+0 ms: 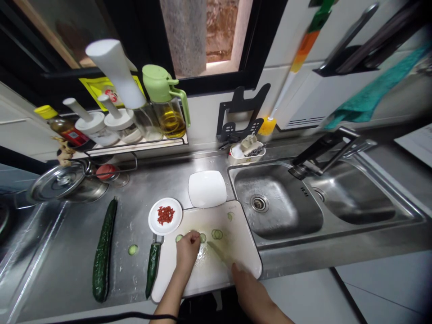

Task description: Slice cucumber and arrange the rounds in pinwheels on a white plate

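On the white cutting board (209, 281), my left hand (189, 247) is closed with its fingertips pinched together. A cucumber slice (203, 237) lies right beside those fingertips; whether they grip a slice is hidden. My right hand (245, 281) wraps around a knife (218, 253), its blade pointing left and away over the board. Several overlapping cucumber slices (217, 234) rest beyond the blade, and another slice (179, 238) sits left of my left hand. A thin cut piece (230, 216) lies near the board's far right corner.
A cut cucumber (153, 269) lies along the board's left edge, a whole cucumber (105, 249) farther left. Between them is a loose slice (132, 249). Beyond the board stand a small plate (152, 219) of red bits and a white plate (207, 189). At right is the sink (280, 198).
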Tool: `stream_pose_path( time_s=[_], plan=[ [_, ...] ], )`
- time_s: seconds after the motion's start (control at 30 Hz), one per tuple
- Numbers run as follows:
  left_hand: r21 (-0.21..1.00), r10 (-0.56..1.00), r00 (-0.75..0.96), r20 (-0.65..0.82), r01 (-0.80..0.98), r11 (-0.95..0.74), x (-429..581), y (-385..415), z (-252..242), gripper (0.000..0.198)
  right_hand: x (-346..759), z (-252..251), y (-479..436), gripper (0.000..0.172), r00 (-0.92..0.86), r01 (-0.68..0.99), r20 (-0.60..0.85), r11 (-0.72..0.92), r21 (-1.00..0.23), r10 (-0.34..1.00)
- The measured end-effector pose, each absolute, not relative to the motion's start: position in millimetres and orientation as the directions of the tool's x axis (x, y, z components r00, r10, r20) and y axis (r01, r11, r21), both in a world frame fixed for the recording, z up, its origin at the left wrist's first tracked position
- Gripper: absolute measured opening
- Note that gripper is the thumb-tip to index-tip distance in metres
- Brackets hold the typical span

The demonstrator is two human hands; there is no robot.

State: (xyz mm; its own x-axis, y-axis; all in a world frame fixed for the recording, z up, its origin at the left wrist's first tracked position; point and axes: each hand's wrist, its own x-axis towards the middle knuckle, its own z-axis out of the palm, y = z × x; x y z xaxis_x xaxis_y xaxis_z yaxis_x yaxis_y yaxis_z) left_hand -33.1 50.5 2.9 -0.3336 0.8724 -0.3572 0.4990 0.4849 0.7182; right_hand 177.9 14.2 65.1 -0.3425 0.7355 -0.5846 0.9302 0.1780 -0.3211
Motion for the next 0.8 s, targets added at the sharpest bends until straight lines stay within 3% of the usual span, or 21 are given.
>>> stream_pose_path(
  time_s=[0.13,0.33,0.63,0.8],
  plan=[
    [0.691,0.821,-0.451,-0.351,0.467,0.552,-50,38,5,0.025,177,71,18,0.055,-0.287,0.954,-0.717,0.124,-0.272,0.635],
    [0.657,0.724,-0.598,-0.342,0.399,0.640,-80,21,3,0.030,177,71,18,0.054,-0.290,0.954,-0.703,0.138,-0.266,0.650],
    [0.594,0.702,-0.642,-0.307,0.447,0.669,-86,16,0,0.028,179,68,17,0.055,-0.281,0.954,-0.699,0.115,-0.276,0.658],
    [0.625,0.762,-0.628,-0.157,0.534,0.569,-82,18,-1,0.027,178,71,18,0.053,-0.264,0.961,-0.696,0.123,-0.247,0.668]
  ],
)
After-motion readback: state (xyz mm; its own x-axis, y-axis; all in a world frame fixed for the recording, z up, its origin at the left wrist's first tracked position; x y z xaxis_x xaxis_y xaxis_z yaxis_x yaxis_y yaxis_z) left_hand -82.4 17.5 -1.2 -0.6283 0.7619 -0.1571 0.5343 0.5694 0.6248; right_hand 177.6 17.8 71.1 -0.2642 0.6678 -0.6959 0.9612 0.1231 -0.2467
